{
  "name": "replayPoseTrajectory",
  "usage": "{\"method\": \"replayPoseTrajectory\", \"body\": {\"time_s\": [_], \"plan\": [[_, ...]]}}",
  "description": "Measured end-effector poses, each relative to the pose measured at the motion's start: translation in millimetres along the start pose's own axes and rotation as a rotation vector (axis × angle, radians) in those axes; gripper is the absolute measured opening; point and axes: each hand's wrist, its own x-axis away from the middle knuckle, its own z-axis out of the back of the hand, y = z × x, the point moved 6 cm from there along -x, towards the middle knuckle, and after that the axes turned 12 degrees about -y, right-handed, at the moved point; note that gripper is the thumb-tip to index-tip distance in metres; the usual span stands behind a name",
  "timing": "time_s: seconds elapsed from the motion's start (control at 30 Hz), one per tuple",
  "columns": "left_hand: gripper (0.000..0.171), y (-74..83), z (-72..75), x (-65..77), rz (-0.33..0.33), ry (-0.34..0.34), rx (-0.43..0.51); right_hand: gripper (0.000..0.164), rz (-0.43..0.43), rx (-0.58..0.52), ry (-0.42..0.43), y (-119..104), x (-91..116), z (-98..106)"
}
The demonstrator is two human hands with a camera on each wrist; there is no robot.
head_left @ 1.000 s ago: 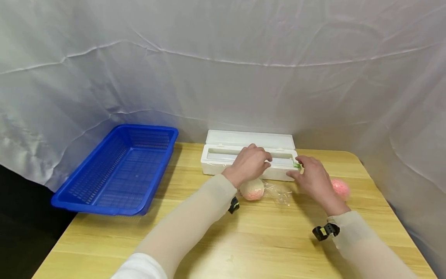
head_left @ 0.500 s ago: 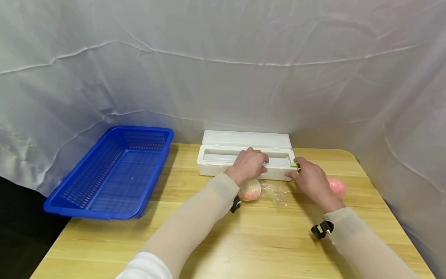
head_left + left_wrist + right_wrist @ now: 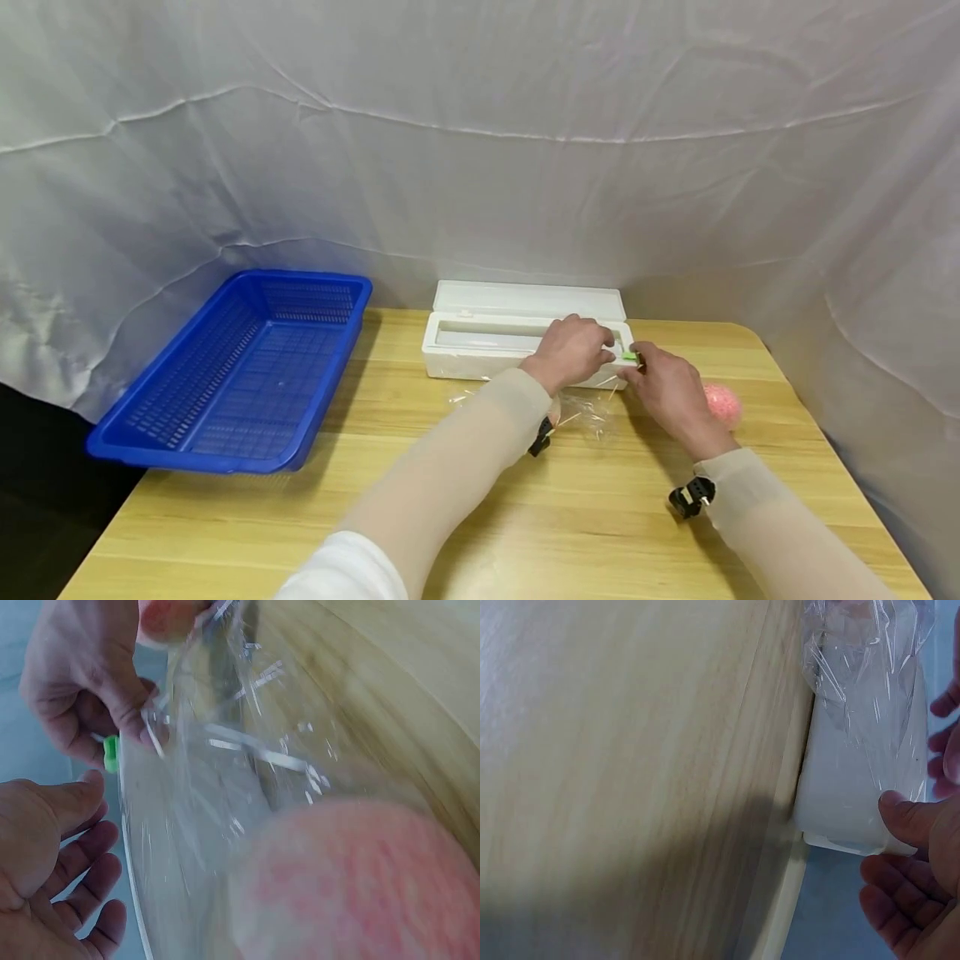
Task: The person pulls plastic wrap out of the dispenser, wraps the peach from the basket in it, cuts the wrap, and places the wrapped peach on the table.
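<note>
A white cling film box (image 3: 468, 367) stands at the back of the table with its lid raised. My right hand (image 3: 667, 396) grips the right end of the box, thumb on the front face, beside the small green slider (image 3: 628, 356). Just left of the slider, my left hand (image 3: 573, 350) hovers over the box with loosely bent fingers and nothing in them. Clear film (image 3: 225, 772) drapes down the front of the box. Near it lies a pink-and-white peach-like fruit (image 3: 360, 892), mostly hidden by my left arm in the head view.
A blue plastic basket (image 3: 358, 342) stands at the left of the wooden table (image 3: 585, 525). To the right of my right hand lies another pink round fruit (image 3: 723, 406). A grey cloth curtain (image 3: 480, 200) hangs behind the table.
My left hand has moved right along the box toward the slider, and its arm now covers most of the nearby fruit. The right hand keeps its place at the box's end.
</note>
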Motion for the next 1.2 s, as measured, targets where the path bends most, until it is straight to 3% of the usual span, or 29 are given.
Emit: {"method": "replayPoseTrajectory", "body": {"time_s": [0.37, 0.57, 0.77, 1.03, 1.2], "plan": [[0.021, 24.1, -0.5, -20.4, 0.052, 0.03, 0.014, 0.037, 0.066, 0.012, 0.074, -1.8, -0.8, 7.2], [0.022, 23.6, 1.2, -21.1, 0.036, 0.065, 0.015, 0.042, 0.055, 0.005, 0.049, -1.8, -2.4, 7.8], [0.02, 21.8, -0.9, -23.1, 0.07, 0.042, 0.027, 0.044, 0.046, 0.011, 0.05, -0.7, -1.8, 7.2], [0.02, 22.1, -3.2, -21.6, 0.0, 0.078, -0.188, 0.044, 0.045, 0.025, 0.048, 2.2, -2.0, 5.7], [0.021, 19.3, -4.2, -19.2, -0.034, 0.096, -0.212, 0.043, 0.046, 0.025, 0.041, 3.4, -2.0, 3.9]]}}
